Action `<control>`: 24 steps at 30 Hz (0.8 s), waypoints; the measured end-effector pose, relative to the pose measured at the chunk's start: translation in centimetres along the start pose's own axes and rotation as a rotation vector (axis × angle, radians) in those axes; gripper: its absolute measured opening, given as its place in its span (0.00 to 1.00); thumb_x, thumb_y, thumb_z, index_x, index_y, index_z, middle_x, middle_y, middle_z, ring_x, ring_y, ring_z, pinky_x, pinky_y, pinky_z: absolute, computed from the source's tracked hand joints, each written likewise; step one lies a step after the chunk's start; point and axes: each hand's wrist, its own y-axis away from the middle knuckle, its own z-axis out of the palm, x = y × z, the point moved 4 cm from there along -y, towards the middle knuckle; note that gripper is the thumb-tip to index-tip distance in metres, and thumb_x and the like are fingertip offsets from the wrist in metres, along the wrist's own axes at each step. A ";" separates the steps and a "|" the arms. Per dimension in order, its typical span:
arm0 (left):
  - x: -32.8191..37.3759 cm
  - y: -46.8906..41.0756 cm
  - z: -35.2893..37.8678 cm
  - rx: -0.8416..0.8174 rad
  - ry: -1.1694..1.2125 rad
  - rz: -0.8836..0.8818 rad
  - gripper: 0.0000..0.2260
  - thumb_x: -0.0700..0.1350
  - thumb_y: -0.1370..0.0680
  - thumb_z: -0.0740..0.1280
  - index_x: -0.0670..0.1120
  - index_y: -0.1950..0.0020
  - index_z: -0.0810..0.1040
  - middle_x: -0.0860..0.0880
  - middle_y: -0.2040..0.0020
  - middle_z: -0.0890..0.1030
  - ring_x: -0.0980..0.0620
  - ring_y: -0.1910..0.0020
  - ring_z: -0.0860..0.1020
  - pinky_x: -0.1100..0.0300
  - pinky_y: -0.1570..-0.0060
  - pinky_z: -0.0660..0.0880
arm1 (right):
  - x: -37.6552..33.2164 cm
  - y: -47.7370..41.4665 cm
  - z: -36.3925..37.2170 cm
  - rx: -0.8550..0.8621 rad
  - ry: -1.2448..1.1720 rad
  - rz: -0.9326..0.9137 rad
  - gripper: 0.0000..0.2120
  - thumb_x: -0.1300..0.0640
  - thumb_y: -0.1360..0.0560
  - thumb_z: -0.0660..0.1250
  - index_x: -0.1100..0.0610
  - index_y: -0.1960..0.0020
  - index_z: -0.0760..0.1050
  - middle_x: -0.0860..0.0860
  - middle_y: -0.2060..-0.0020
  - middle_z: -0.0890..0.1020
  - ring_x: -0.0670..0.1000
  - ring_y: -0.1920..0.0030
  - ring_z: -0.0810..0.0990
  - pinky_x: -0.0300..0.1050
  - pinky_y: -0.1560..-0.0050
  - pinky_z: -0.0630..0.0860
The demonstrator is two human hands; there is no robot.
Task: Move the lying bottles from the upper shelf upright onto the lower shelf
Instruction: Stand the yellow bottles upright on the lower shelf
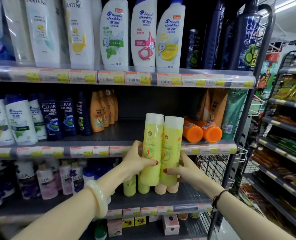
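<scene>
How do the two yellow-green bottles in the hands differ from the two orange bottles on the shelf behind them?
The yellow-green bottles stand upright, held in both hands; the orange bottles lie on their sides, untouched. Yellow-green have white caps up; orange show round ends toward the camera. Both come as side-by-side pairs.

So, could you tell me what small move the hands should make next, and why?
Probably lower the two yellow bottles, held upright by the left hand and right hand, onto the lower shelf before the standing bottles; they are not yet set down.
</scene>
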 end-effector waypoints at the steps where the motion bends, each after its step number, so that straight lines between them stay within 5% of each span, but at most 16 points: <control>1: -0.5 0.2 -0.1 -0.001 -0.001 0.012 0.29 0.38 0.35 0.76 0.49 0.40 0.67 0.49 0.43 0.77 0.49 0.45 0.77 0.43 0.45 0.77 | 0.1 0.1 0.2 -0.015 0.014 -0.014 0.32 0.64 0.32 0.73 0.50 0.34 0.64 0.49 0.42 0.79 0.50 0.42 0.79 0.58 0.40 0.77; 4: -1.7 1.0 -0.6 -0.018 -0.039 0.053 0.31 0.35 0.35 0.76 0.51 0.37 0.67 0.52 0.44 0.77 0.55 0.49 0.76 0.55 0.47 0.74 | 0.7 0.5 1.2 -0.065 0.052 -0.039 0.32 0.64 0.32 0.73 0.50 0.33 0.64 0.45 0.44 0.80 0.45 0.44 0.79 0.47 0.45 0.79; 7: -3.0 1.7 -1.0 -0.047 -0.113 0.046 0.34 0.34 0.35 0.75 0.52 0.34 0.65 0.56 0.47 0.76 0.54 0.45 0.74 0.55 0.50 0.75 | 1.6 0.8 2.5 -0.085 0.075 -0.051 0.31 0.67 0.33 0.73 0.49 0.37 0.64 0.42 0.50 0.80 0.37 0.52 0.79 0.31 0.60 0.78; 12: -5.7 2.3 -1.6 -0.018 -0.255 0.048 0.38 0.34 0.38 0.76 0.48 0.32 0.65 0.51 0.42 0.77 0.49 0.37 0.74 0.49 0.37 0.72 | 4.6 0.3 4.6 -0.072 0.140 -0.042 0.28 0.69 0.35 0.74 0.43 0.47 0.67 0.41 0.53 0.79 0.43 0.50 0.78 0.38 0.49 0.76; 16: -8.4 2.7 -1.7 -0.015 -0.295 0.028 0.34 0.35 0.34 0.75 0.46 0.32 0.65 0.53 0.43 0.74 0.56 0.42 0.71 0.59 0.42 0.69 | 7.8 -0.3 6.3 -0.037 0.155 -0.015 0.31 0.63 0.37 0.77 0.54 0.38 0.69 0.47 0.48 0.81 0.47 0.47 0.79 0.41 0.46 0.76; 21: -10.8 2.0 -1.8 0.008 -0.303 0.029 0.35 0.34 0.34 0.74 0.47 0.31 0.65 0.58 0.49 0.74 0.56 0.43 0.72 0.63 0.49 0.68 | 10.2 -1.5 8.0 -0.026 0.159 -0.046 0.26 0.62 0.35 0.76 0.54 0.41 0.72 0.43 0.50 0.81 0.42 0.47 0.79 0.27 0.56 0.76; 24: -11.9 0.9 -2.1 0.026 -0.286 0.030 0.36 0.33 0.34 0.75 0.46 0.30 0.64 0.55 0.45 0.75 0.56 0.42 0.72 0.62 0.47 0.68 | 10.7 -2.7 8.4 -0.003 0.159 -0.078 0.26 0.62 0.35 0.76 0.51 0.41 0.69 0.43 0.50 0.78 0.41 0.48 0.77 0.30 0.53 0.74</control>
